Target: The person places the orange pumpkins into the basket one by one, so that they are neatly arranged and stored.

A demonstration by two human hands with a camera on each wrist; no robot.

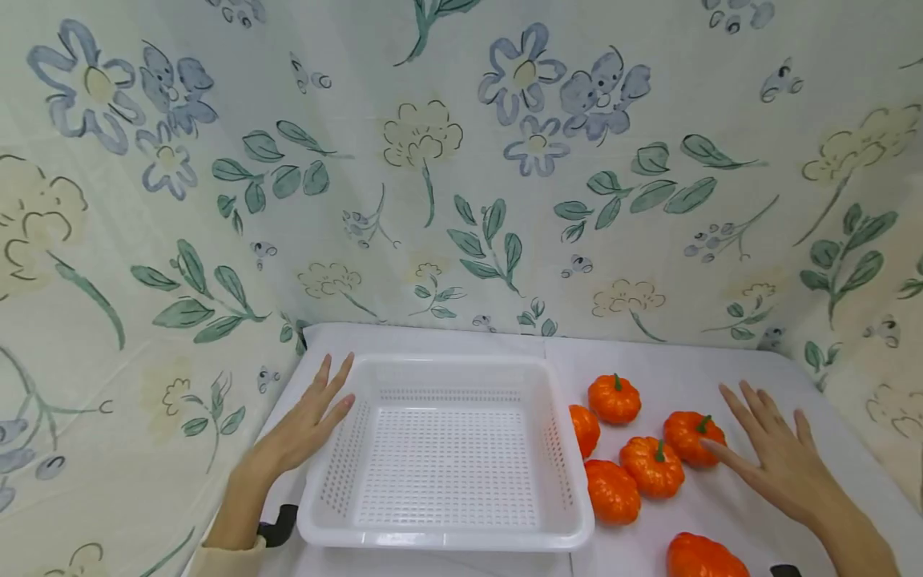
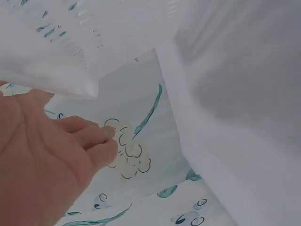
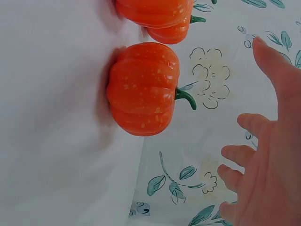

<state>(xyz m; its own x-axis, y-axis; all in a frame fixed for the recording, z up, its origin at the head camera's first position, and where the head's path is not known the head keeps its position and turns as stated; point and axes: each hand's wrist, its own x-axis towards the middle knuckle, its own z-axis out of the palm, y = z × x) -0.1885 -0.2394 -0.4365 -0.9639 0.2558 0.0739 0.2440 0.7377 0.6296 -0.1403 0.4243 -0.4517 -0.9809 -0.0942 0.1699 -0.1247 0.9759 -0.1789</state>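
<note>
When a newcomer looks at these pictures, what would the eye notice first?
Probably the shiny orange ribbed pumpkins, lying on the white tabletop near the right hand. Next, the white rectangular perforated plastic basket, beside the left hand. Behind hangs a pale flower-printed cloth.

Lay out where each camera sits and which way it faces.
Head: worn on the head, facing forward and down at white basket, orange pumpkins, floral backdrop; left hand and right hand show.
Left wrist: on that wrist, facing white basket and floral backdrop; left hand shows.
Right wrist: on that wrist, facing orange pumpkins; right hand shows.
Head and right wrist share orange pumpkins.
</note>
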